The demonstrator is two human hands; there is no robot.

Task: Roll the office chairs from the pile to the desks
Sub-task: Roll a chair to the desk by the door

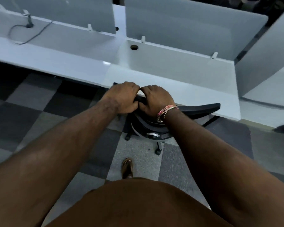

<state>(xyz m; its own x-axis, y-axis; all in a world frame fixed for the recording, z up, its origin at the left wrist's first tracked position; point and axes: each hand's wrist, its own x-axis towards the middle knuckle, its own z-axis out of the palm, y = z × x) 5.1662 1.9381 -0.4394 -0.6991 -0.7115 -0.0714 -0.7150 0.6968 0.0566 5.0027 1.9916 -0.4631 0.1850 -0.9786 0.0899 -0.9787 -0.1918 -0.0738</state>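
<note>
Left hand [124,98] and right hand [156,99] both grip my chair [202,108] top at the desk [170,76]; docking step, next push it under.

We find a checkered carpet floor [44,102] beneath both hands, carrying the office chair [154,128] on its castors directly below them. Beyond the hands runs a white desk [154,74]; a grey cable [18,36] lies on it, far left.

Black chair [202,108], white desk [179,74] (glossy), grey-and-black chequered carpet [39,102].
</note>
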